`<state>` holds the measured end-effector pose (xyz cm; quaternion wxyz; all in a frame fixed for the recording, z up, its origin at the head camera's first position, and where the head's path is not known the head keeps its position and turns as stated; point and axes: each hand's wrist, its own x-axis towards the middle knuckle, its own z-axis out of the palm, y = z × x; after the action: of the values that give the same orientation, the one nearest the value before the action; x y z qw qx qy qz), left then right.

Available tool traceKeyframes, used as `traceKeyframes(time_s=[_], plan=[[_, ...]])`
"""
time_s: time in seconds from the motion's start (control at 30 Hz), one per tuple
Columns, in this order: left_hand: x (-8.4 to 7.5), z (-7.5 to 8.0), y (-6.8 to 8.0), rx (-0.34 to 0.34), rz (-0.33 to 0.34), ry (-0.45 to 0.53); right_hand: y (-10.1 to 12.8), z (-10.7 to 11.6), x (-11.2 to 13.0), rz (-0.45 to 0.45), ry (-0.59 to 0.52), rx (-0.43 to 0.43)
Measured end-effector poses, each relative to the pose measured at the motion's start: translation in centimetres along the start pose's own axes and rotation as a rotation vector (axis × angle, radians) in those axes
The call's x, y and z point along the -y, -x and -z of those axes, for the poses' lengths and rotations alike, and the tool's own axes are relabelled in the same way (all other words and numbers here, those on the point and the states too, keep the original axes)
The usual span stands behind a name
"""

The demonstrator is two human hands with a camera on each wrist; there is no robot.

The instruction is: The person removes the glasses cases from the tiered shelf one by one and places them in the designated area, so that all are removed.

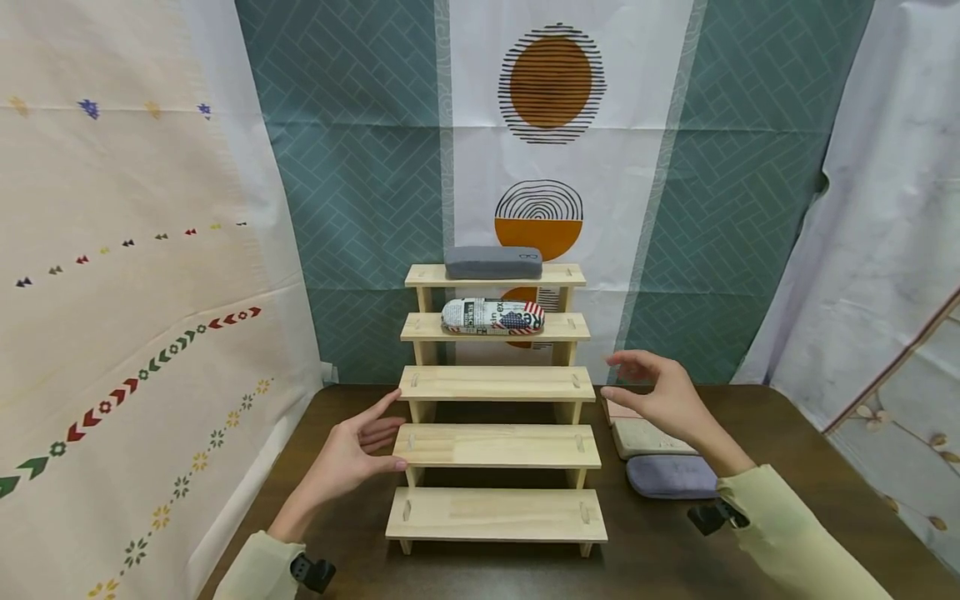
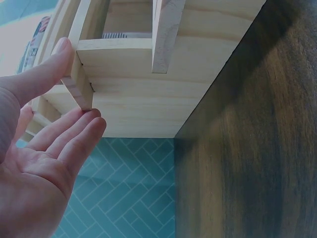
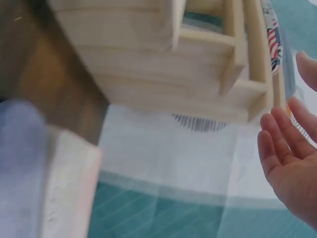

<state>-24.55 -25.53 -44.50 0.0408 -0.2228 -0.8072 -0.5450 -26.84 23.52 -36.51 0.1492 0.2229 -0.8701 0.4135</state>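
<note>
Now we're bracing the wooden step rack (image 1: pixel 497 446) w/ spread left hand (image 1: pixel 352 450); right hand (image 1: pixel 660 398), fingers relaxed, is hovering center-right, holding nothing.

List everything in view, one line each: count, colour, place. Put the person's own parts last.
wooden stepped shelf: 1, pale wood, five steps, centre of the table.
grey case: 1, dark grey, top step.
printed case: 1, newsprint and flag pattern, second step from the top.
cases on the table: 3, pinkish, beige and lavender grey, in a row right of the shelf.
table: 1, dark brown wood.
backdrop cloths: several, teal herringbone, white with orange circles, cream with small motifs, behind and at the sides.
left hand: 1, open, fingertips on the shelf's left edge.
right hand: 1, open, in the air by the shelf's right side, above the cases.
</note>
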Motion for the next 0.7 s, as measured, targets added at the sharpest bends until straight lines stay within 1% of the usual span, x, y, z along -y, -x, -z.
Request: traceKeyframes(time_s=[0.13,0.2,0.33,0.57,0.7], plan=[[0.0,0.0,0.0,0.001,0.003,0.002,-2.0,-0.8,1.2,0.055,0.008,-0.025],[0.0,0.0,0.0,0.0,0.002,0.005,-2.9,-1.1,1.9,0.066,0.004,-0.028],[0.0,0.0,-0.1,0.0,-0.006,0.01,-4.8,-1.7,2.9,0.056,0.018,-0.023],[0.1,0.0,-0.1,0.002,0.001,0.008,-7.7,-2.6,4.4,0.001,0.037,0.023],[0.1,0.0,-0.1,0.002,0.005,0.004,-9.2,-3.0,5.0,0.003,0.061,0.058]])
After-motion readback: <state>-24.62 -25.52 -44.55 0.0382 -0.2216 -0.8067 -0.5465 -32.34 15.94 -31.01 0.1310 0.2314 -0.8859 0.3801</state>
